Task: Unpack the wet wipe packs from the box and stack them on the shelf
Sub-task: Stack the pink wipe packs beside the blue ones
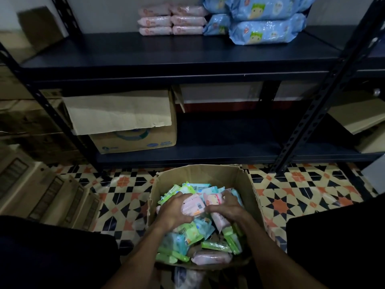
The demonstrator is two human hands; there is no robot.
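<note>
Left hand (175, 209), right hand (227, 209) grip pink packs (192, 205) in box (200, 174)

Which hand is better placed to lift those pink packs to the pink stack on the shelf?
Left, probably. The left hand curls round the pink packs, and the pink stack on the shelf sits almost straight ahead of it. The right hand grips too, but farther over.

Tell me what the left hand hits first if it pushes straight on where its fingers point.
The pink wipe pack its fingers curl on: the left hand points forward-right into it. Beyond that, probably the right hand gripping the far side, though depth in the box is unclear.
</note>
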